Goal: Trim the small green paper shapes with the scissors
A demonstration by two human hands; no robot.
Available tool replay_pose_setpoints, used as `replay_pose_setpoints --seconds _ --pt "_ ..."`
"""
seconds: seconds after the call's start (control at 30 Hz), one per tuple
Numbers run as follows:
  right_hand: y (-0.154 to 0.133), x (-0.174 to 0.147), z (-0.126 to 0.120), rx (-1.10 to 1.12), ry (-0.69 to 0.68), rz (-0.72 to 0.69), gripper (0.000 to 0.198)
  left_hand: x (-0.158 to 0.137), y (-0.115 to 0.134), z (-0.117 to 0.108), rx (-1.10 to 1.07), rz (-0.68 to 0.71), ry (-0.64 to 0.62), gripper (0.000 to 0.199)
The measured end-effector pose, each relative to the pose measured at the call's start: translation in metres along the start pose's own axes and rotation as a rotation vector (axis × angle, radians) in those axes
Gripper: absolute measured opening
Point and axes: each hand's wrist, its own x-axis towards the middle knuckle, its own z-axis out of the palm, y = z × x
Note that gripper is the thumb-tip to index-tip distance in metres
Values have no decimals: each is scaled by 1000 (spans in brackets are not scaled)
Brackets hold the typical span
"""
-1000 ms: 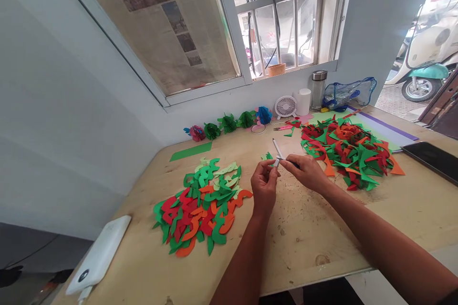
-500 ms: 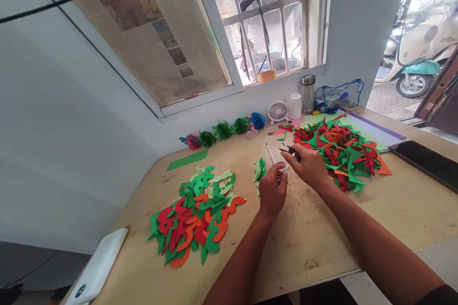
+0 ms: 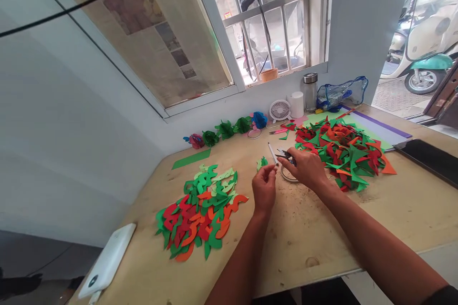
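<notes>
My right hand [image 3: 307, 167] is closed around small dark-handled pliers [image 3: 284, 154], whose short jaws point left. Below its fingers a pale ring-shaped coil [image 3: 288, 177], perhaps wire or cord, lies on the table, partly hidden by the hand. To the left, my left hand [image 3: 264, 186] is pinched shut, fingertips close to the coil and the pliers; what it holds is too small to make out. Just beyond the fingertips lies a slim white pen-like stick [image 3: 272, 153]. A small green paper bunch [image 3: 262, 162] sits behind my left hand.
Left lies a pile of curved paper cut-outs [image 3: 200, 214]; right, a heap of paper scraps [image 3: 343, 152]. Paper flowers [image 3: 225, 129], a small fan [image 3: 280, 111] and a glass bottle [image 3: 310, 93] line the wall. A black phone [image 3: 427, 162] and a white device [image 3: 107, 259] flank the table.
My left hand has moved slightly left and down, away from the coil, which now shows under my right hand. My right hand still grips the pliers. The view has shifted a little.
</notes>
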Motion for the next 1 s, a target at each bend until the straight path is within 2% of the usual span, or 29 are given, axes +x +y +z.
replay_pose_setpoints --seconds 0.1,0.23,0.73,0.87,1.0 --pt "-6 -3 3 -26 -62 -69 43 -1 4 -20 -124 -31 72 18" --pt "-11 -6 9 -92 -109 -119 42 -1 6 -31 -226 -65 99 22" --pt "-27 -16 16 -222 -182 -289 40 5 5 -43 -367 -245 -43 21" --pt "-27 -16 16 -215 -191 -290 42 4 1 -45 -280 -110 -23 19" --pt "-26 -15 16 -221 -207 -295 41 4 -4 -48 -62 89 -41 14"
